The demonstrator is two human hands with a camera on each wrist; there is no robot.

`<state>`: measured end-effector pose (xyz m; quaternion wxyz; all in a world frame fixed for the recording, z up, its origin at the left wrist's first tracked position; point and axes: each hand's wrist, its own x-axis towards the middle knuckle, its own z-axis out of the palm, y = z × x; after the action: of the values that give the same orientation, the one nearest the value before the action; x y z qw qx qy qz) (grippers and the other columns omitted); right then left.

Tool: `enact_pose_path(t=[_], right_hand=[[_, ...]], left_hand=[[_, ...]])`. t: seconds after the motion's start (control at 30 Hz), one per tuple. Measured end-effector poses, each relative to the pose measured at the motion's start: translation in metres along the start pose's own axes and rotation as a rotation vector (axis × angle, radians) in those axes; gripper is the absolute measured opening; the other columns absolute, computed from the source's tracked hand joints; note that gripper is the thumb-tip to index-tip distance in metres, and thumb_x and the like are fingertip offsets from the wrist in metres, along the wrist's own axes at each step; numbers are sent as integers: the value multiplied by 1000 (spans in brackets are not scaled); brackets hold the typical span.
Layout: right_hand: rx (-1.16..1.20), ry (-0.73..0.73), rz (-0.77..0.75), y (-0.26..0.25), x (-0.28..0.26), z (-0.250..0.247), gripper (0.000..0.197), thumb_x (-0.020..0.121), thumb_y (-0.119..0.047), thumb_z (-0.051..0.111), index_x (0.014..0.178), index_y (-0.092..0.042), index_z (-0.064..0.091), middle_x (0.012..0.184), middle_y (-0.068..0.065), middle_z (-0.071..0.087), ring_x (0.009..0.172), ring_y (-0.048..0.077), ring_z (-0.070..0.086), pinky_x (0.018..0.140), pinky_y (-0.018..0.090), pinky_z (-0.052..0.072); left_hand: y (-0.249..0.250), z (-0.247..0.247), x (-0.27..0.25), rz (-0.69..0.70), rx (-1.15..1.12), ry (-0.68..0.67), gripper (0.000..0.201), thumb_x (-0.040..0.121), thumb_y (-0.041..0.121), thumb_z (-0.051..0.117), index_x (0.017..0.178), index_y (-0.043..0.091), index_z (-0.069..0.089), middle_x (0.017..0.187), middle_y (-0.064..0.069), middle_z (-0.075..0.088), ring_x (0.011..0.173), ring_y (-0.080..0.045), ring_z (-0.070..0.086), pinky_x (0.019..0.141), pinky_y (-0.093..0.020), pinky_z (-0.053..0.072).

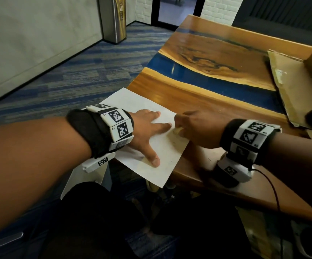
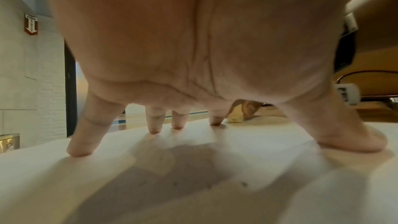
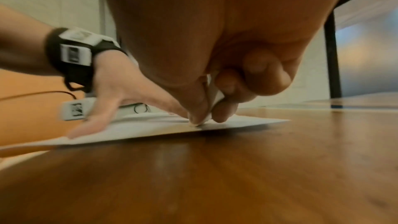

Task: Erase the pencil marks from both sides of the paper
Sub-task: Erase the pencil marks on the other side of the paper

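Observation:
A white sheet of paper (image 1: 147,146) lies on the near left corner of the wooden table (image 1: 216,109), partly overhanging its edge. My left hand (image 1: 151,131) presses flat on the sheet with spread, straight fingers (image 2: 81,139). My right hand (image 1: 192,128) pinches a small pale eraser (image 1: 177,130) between thumb and fingers, its tip down on the paper near the right edge. From the right wrist the eraser (image 3: 212,101) shows as a white sliver touching the sheet (image 3: 150,129). In the left wrist view the eraser (image 2: 235,117) stands beyond my fingers. Faint specks dot the paper (image 2: 215,185).
A flattened cardboard piece (image 1: 293,85) lies at the table's right side. A blue resin band (image 1: 207,77) runs across the tabletop. A steel bin (image 1: 114,17) stands on the carpet at the far left. A black cable (image 1: 271,186) trails from my right wrist.

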<state>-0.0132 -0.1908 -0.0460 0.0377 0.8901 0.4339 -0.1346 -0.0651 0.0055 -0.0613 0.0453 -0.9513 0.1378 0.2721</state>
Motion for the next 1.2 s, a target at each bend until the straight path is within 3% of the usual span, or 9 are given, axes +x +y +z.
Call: enact_pose_path(t=[0.17,0.23,0.33,0.47,0.63,0.77,0.93,1.1,1.2], right_hand=[[37,-32,-209,-29,-15,19,20,99,-32,52,119,-27,49,101,-10,43,86,16,51,74,34,47],[33,-40,-102,-16,-6,10,23,100,-32,51,122,-26,50,104,-11,47,88,12,49,75,29,43],[-4,10,29,1,1,3,23,101,-32,50,123,-26,50,113,-6,57,90,13,52,73,29,47],[35,-41,-186,-27,-13,20,23,98,-34,52,120,-28,49,107,-7,51,90,18,55,78,37,51],[-19,-3,54,6,1,4,20,101,-34,48,120,-27,50,110,-4,58,87,14,55,76,33,52],[15,-51,-170,-25,-17,17,24,101,-33,49,124,-26,49,107,-7,49,88,16,53,75,32,47],[-33,-14,58,10,-6,4,20,102,-33,48,121,-27,50,110,-5,57,89,13,55,73,28,46],[11,-83,-191,-23,-24,21,19,99,-38,49,116,-29,47,105,-7,52,87,18,56,76,40,52],[-18,-60,-17,0,-12,9,21,101,-36,49,121,-30,49,112,-4,56,92,16,56,81,38,54]], left_hand=[[1,-2,-1,2,-19,-11,129,60,87,65,157,45,-10,167,-2,-19,154,-29,-11,121,-53,10],[2,-2,0,3,-3,-11,128,61,87,64,157,45,-10,167,-3,-19,154,-29,-10,121,-53,11],[1,-1,1,-3,11,-12,128,60,89,62,157,45,-10,167,-3,-18,154,-30,-9,120,-54,11],[1,-1,0,-3,-14,-16,129,60,87,66,156,47,-10,167,-2,-19,154,-30,-11,120,-56,12],[3,-3,2,-5,22,-25,128,60,89,63,155,48,-11,167,-5,-17,154,-31,-8,121,-56,13],[4,-4,1,-1,13,-26,128,60,86,67,156,48,-9,167,-6,-16,154,-32,-7,122,-56,14],[5,-5,3,-10,43,-34,130,59,89,64,155,47,-12,167,-7,-15,154,-33,-6,121,-57,14],[4,-3,4,-9,40,-33,132,58,89,65,155,47,-14,167,-8,-15,154,-33,-7,122,-56,13],[5,-5,4,-11,54,-33,130,59,88,65,156,46,-13,168,-8,-14,154,-34,-5,121,-57,14]])
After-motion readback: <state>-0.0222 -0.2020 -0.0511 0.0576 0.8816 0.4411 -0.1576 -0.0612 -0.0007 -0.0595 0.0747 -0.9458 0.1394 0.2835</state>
